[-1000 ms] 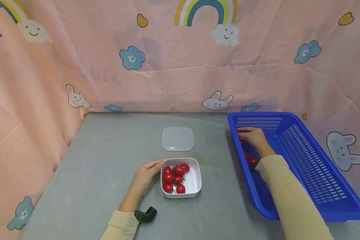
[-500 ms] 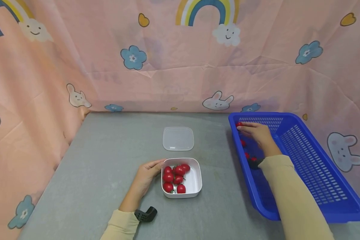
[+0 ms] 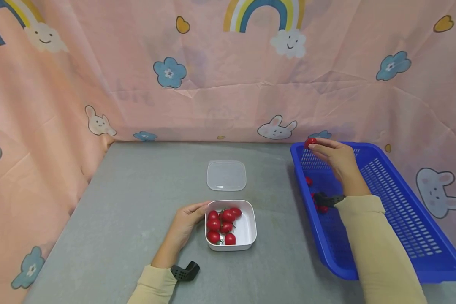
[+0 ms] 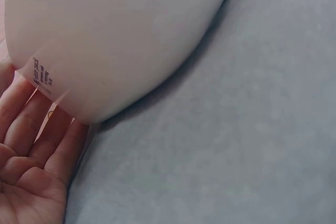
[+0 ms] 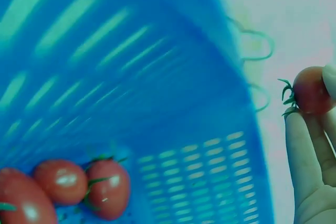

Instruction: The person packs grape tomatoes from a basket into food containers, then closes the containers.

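One small, round, red tomato with a green stalk-end (image 3: 310, 142): pinched between the thumb and fingertips of the right hand (image 3: 340, 159), raised over the far left corner of a long blue slatted plastic basket (image 3: 396, 202). Shape near round, so no long axis of note; the green stalk-end faces away from the palm in the right wrist view.

One square, white, round-cornered box (image 3: 247, 228): upright on the grey tabletop (image 3: 137, 181), lying to the left of the held tomato and closer to the person, well apart from it. Between the two: the basket's left rim and a stretch of tabletop. Contents: about eight red tomatoes (image 3: 213, 224), mostly in the left part, with white floor showing on the right, the side facing the basket.

One left hand (image 3: 184, 223): fingers extended, touching the box's left side; nearer to the box than the right hand is, and well apart from the held tomato.

Several loose red tomatoes (image 5: 107, 188): inside the basket along its left wall, exact count hidden.

One clear, flat, square lid (image 3: 226, 175): on the tabletop just beyond the box, apart from it.
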`<act>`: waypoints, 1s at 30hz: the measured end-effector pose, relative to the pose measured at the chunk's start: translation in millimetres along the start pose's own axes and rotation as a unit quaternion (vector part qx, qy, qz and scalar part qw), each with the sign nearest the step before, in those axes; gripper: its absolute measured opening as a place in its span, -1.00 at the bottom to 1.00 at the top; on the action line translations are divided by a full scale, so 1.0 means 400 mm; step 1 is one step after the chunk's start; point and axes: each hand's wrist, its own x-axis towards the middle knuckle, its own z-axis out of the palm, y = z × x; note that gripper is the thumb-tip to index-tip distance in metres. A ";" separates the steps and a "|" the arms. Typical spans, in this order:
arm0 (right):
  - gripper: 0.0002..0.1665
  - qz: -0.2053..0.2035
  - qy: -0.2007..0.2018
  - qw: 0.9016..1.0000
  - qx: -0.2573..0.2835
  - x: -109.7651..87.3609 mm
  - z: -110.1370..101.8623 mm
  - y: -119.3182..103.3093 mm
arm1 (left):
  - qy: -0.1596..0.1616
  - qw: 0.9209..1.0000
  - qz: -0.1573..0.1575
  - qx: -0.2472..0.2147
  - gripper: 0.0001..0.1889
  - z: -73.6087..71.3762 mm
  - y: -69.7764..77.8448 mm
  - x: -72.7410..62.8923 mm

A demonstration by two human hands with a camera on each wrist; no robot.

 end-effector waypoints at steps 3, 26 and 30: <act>-0.42 -0.018 -0.003 1.000 0.019 -0.018 0.006 -0.017 | 0.000 1.000 -0.001 -0.001 -0.65 0.000 -0.002 0.001; -0.58 -0.051 -0.038 0.998 -0.029 -0.120 0.112 -0.085 | -0.003 1.000 0.003 0.003 -0.67 -0.005 -0.008 0.003; -0.46 -0.052 -0.043 0.995 -0.068 -0.139 0.141 -0.090 | -0.001 1.000 0.005 0.009 -0.67 -0.004 -0.006 0.001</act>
